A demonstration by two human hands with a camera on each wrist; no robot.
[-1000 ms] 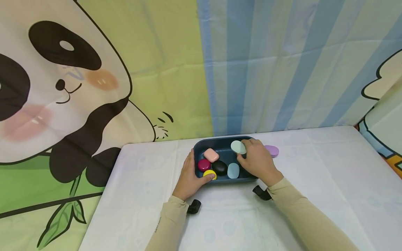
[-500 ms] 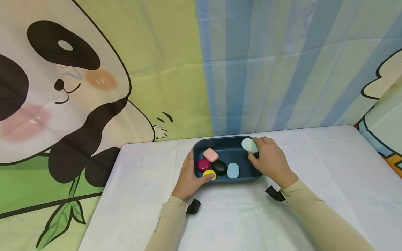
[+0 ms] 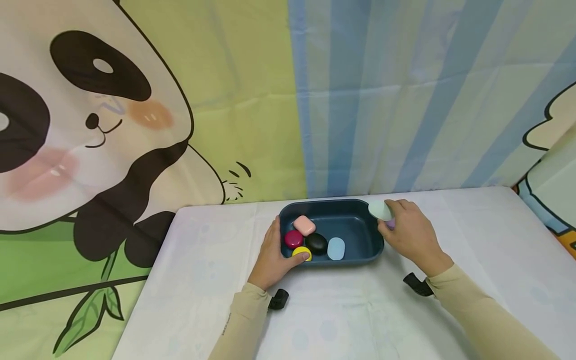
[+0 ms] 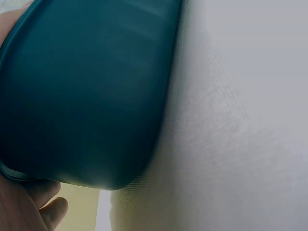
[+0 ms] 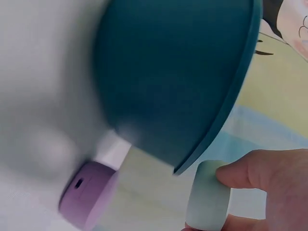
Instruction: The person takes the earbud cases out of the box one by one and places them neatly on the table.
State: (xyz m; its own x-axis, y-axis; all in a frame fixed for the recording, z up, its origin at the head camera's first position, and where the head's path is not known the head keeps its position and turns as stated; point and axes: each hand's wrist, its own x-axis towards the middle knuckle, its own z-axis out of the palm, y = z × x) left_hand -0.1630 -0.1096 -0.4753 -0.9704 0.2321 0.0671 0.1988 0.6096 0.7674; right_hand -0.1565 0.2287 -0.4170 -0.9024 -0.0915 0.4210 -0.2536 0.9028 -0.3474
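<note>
- The tray [image 3: 357, 227] is dark blue and sits on a white cloth-covered table [image 3: 333, 312].
- The left hand [image 3: 273, 254] grips the tray at its near left corner, fingers along the left end and thumb over the near rim.
- The right hand [image 3: 413, 234] pinches a pale green disc [image 3: 379, 210] between thumb and fingers, just beside the tray's far right corner and raised off the table.
- A purple oval [image 5: 89, 196] with a small dark slot rests on the table, to the right of the tray, mostly hidden by the right hand in the head view.
- Inside the tray, toward its left end, are a pink block [image 3: 304, 226], a dark red disc [image 3: 293, 239] and a yellow disc [image 3: 300, 253] partly covered by the left thumb; whether they touch I cannot tell.
- Near the tray's middle are a black oval [image 3: 317, 244] and, to its right along the near side, a light blue block [image 3: 336, 248].
- Behind the tray hangs a printed cloth [image 3: 252, 110] with a panda on it.
</note>
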